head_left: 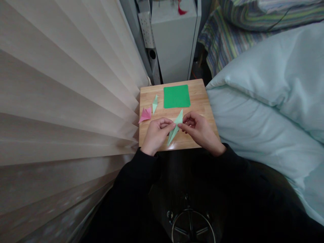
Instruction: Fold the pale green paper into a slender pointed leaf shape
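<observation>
Both my hands meet over a small wooden table [199,98]. Between them is a long, narrow folded piece of pale green paper [178,118], pointed at both ends and tilted from lower left to upper right. My left hand [156,134] pinches its middle from the left with curled fingers. My right hand [199,131] pinches it from the right, thumb and forefinger pressed on the fold. Both sleeves are black.
A flat green paper square [176,96] lies at the table's far side. A small pale green folded piece [155,104] and a pink folded piece [145,115] lie at the left. Pleated beige curtain [63,101] stands left, pale bedding [265,101] right, a white cabinet [174,40] behind.
</observation>
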{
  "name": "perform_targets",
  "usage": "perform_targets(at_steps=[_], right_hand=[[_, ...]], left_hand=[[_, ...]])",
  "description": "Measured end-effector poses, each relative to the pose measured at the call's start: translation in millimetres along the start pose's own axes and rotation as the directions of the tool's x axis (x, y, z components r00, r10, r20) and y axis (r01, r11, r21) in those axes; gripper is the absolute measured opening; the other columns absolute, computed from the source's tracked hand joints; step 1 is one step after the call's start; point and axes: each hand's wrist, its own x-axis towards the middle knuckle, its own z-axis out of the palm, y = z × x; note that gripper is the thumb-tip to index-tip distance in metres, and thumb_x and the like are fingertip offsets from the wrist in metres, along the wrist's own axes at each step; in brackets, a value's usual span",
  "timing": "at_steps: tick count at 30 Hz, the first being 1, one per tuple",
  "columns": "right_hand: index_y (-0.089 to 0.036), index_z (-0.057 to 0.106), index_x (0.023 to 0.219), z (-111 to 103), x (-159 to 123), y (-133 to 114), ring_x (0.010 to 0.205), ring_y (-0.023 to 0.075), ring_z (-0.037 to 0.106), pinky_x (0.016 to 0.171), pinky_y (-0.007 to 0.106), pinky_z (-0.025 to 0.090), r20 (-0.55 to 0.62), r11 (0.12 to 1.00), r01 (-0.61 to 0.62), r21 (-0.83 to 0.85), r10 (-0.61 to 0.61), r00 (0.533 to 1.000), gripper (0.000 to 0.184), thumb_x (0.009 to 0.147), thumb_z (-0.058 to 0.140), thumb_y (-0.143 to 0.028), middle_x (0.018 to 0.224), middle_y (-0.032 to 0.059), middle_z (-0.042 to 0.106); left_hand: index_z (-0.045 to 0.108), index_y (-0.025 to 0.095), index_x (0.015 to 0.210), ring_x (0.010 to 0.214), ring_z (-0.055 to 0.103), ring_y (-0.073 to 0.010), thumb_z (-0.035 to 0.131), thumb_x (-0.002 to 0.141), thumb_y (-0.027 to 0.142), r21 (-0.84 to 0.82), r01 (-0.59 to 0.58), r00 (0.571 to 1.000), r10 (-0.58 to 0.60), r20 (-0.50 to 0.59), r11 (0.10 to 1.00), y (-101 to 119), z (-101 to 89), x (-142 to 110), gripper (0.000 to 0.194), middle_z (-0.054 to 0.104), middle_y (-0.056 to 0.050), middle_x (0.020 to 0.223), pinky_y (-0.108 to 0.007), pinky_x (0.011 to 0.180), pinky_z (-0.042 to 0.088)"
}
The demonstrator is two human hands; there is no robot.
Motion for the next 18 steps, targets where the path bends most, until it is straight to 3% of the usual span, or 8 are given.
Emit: perform_targets(at_steps=[6, 18], right_hand=[[-0.020, 0.061, 0.079, -1.5, 1.0, 1.2, 0.052, 0.0124, 0.061, 0.052, 0.028, 0.050, 0.044, 0.989, -0.070, 0.127, 0.065, 0.997, 0.033, 0.079, 0.082, -0.046, 0.062, -0.0022, 0.065], [-0.019, 0.061, 0.074, 0.0, -0.4, -1.8, 0.054, 0.0132, 0.063, 0.054, 0.029, 0.055, 0.054, 0.986, -0.092, 0.136, 0.086, 0.995, 0.040, 0.074, 0.085, -0.051, 0.061, -0.0006, 0.065]], left_hand=[[0.076, 0.017, 0.083, 0.072, 0.067, -0.0127, 0.083, 0.076, 0.038, -0.124, 0.129, 0.988, -0.117, 0.099, 0.984, 4.4, 1.9, -3.5, 0.023, 0.074, -0.003, 0.079, -0.026, 0.072, 0.053], [0.077, 0.014, 0.074, 0.072, 0.065, -0.0101, 0.089, 0.069, 0.026, -0.181, 0.179, 0.983, -0.167, 0.083, 0.967, 4.2, -2.8, -0.3, 0.017, 0.073, -0.002, 0.078, -0.025, 0.074, 0.054]])
